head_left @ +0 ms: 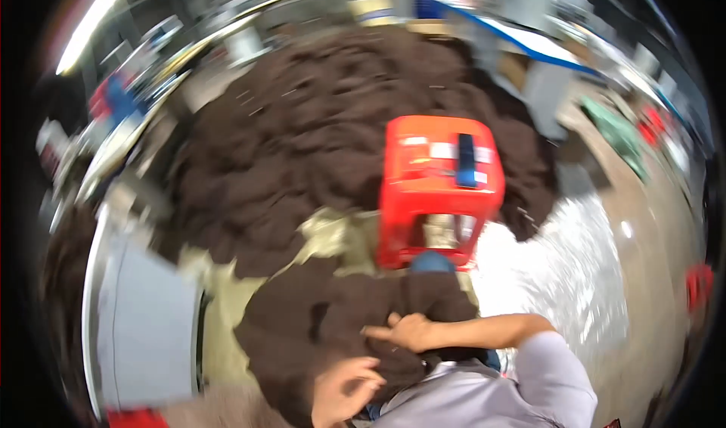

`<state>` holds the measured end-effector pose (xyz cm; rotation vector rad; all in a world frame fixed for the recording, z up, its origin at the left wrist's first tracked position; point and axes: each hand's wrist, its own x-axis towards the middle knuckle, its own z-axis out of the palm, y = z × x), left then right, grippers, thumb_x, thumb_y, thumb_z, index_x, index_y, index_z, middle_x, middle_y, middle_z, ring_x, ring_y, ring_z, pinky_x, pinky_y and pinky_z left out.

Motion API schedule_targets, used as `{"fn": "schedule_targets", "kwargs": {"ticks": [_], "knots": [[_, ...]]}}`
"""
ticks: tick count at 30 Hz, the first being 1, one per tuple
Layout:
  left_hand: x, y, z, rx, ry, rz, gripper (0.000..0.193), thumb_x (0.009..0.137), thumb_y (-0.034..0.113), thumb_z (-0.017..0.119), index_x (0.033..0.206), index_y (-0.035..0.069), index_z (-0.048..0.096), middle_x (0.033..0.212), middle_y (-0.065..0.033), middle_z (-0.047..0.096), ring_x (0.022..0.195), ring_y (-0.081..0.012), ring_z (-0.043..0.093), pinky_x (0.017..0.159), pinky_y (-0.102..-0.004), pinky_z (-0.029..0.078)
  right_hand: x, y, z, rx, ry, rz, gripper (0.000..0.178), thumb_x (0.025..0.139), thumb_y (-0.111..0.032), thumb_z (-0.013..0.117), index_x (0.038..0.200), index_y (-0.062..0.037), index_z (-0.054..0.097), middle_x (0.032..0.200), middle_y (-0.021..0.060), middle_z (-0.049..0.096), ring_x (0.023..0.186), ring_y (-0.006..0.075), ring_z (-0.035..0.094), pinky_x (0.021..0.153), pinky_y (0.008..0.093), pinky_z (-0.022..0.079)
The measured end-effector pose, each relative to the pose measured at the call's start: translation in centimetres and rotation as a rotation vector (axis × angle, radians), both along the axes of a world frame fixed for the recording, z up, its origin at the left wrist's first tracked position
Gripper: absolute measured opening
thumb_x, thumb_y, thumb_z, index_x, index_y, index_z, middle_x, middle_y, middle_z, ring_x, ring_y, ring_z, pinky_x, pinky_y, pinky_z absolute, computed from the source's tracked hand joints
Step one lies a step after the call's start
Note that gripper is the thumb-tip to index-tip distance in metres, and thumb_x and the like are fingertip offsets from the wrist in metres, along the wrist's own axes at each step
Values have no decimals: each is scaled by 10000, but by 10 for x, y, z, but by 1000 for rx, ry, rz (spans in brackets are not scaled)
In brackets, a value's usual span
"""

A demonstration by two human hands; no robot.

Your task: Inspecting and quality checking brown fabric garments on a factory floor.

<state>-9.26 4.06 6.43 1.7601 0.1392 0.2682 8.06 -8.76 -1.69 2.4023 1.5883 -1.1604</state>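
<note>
A piece of dark brown cloth (283,330) is spread across my lap. My left hand (345,390) is at its lower edge, with fingers loosely curved and apart and nothing visible in them. Over the middle of the cloth, my right hand (404,332) stretches its index finger to the left, the fingertip on or just above the fabric. The thumb stands away from that finger, and the other fingers are partly hidden. Motion blurs both hands a little.
Just ahead stands a red plastic stool (442,171) with a dark blue oblong object (466,159) and small white pieces on top. Behind it spreads a large heap of brown cloth (325,118). A grey panel (147,322) is at left, shiny plastic sheeting (582,269) at right.
</note>
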Motion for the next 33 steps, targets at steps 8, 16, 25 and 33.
{"fn": "schedule_targets", "kwargs": {"ticks": [8,16,25,33], "knots": [[33,24,-87,-413,356,-5,1180,659,-133,672,1548,208,-25,1558,-194,221,1106,-198,578,735,-278,546,1,-23,-31,696,513,47,462,598,-74,681,1043,14,592,949,193,654,912,398,638,780,423,517],[34,28,-139,-437,231,80,585,850,7,628,1396,-34,422,1194,-201,620,774,-163,663,620,-235,535,56,-187,-20,1348,799,-1119,685,666,-156,766,1286,6,526,1228,114,608,1130,203,581,952,359,479],[90,141,-133,-290,-49,1041,245,936,181,613,1140,47,592,860,-62,669,565,-76,546,479,-178,443,-51,-413,22,1824,-311,-1989,549,782,-170,711,1271,-5,525,1226,103,589,1115,198,572,939,353,482],[103,118,-146,-248,-25,782,165,942,146,602,1069,41,610,823,-57,665,549,-76,557,477,-186,466,-76,-476,123,1494,-1223,-1844,451,831,-142,638,1244,8,538,1178,111,601,1064,195,583,923,331,476]]}}
